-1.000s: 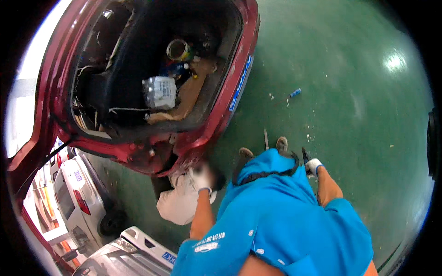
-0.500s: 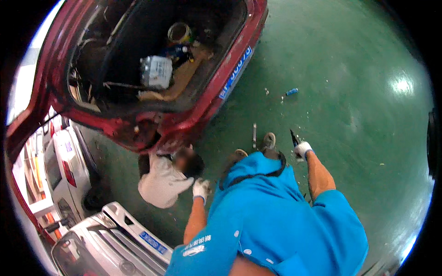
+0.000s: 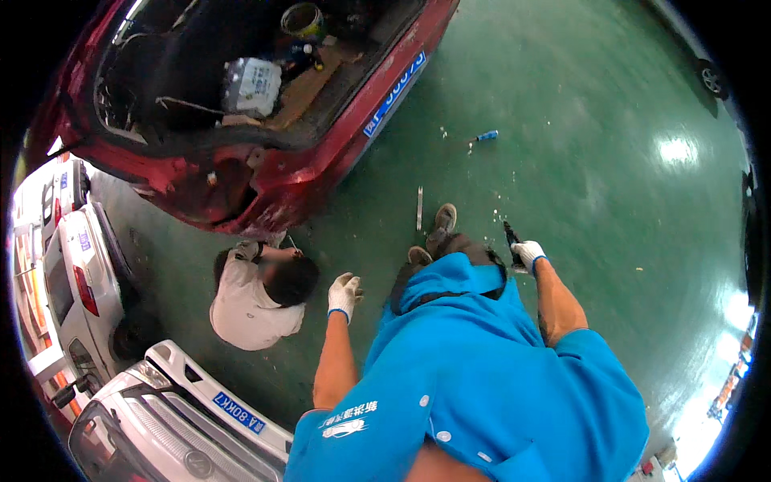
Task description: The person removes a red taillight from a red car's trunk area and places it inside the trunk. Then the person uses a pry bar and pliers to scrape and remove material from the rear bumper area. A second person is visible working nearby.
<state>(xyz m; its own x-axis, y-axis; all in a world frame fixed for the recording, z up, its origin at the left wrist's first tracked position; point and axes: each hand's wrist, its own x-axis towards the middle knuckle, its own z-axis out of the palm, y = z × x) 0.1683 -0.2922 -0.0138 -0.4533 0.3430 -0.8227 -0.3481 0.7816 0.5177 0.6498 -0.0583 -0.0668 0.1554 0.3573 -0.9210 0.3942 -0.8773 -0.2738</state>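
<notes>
Tool work came first: a dark hand tool [image 3: 511, 236] sat clamped in the gloved right hand [image 3: 528, 254], at about two o'clock from the blue-shirted torso, above the green floor [image 3: 610, 161]. The left hand [image 3: 344, 294] hung empty, its grip loosely apart, at ten o'clock. Judging by this, a firm grip pointed away from the crouching co-worker [image 3: 255, 296] beside the red car [image 3: 265, 173] seemed wise.

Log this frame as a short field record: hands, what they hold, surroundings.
left hand: white-gloved left hand, nothing in it, fingers loosely curled
right hand: white-gloved right hand gripping a dark tool
floor: green floor; metal strip and small blue item lie on it
car: red car, rear compartment open
co-worker: person in white shirt crouched at the car's damaged corner
</notes>
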